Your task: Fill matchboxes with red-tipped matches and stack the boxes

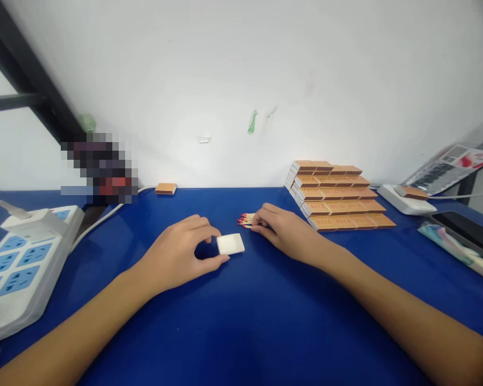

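Note:
A small white tray, like a matchbox drawer [231, 244], lies on the blue table between the thumb and fingers of my left hand [185, 252]. Several matches with red heads [246, 219] lie in a small bunch just beyond it, heads pointing left. My right hand [282, 230] pinches the right end of the bunch between thumb and fingers, which hide the rest of the sticks. The tray looks hollow, with nothing visible inside.
Stacked matchboxes [338, 195] rise in steps at the back right. One matchbox [166, 188] lies at the back left. A power strip [24, 268] is at the left; a white adapter [406, 200], dark phone [467, 230] and plastic packet [454, 246] sit at the right.

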The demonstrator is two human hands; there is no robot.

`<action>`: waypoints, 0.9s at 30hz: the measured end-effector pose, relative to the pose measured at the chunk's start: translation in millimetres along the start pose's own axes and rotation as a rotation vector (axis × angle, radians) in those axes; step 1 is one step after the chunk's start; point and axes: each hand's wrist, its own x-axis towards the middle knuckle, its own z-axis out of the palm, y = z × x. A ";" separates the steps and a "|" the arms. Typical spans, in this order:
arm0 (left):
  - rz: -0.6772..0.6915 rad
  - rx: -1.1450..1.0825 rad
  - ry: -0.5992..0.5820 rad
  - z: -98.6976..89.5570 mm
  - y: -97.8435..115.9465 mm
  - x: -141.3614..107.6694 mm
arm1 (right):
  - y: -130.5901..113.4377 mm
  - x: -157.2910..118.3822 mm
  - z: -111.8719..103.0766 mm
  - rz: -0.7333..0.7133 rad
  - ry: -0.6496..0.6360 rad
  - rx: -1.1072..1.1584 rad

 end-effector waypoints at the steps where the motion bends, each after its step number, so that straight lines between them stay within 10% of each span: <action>1: 0.000 -0.002 0.001 0.1 0.1 0.2 | 0.0 -0.1 0.6 -0.001 -0.004 -0.009; 27: 0.001 0.014 0.005 0.7 3.6 0.0 | -13.6 -4.3 -0.5 0.087 -0.051 -0.156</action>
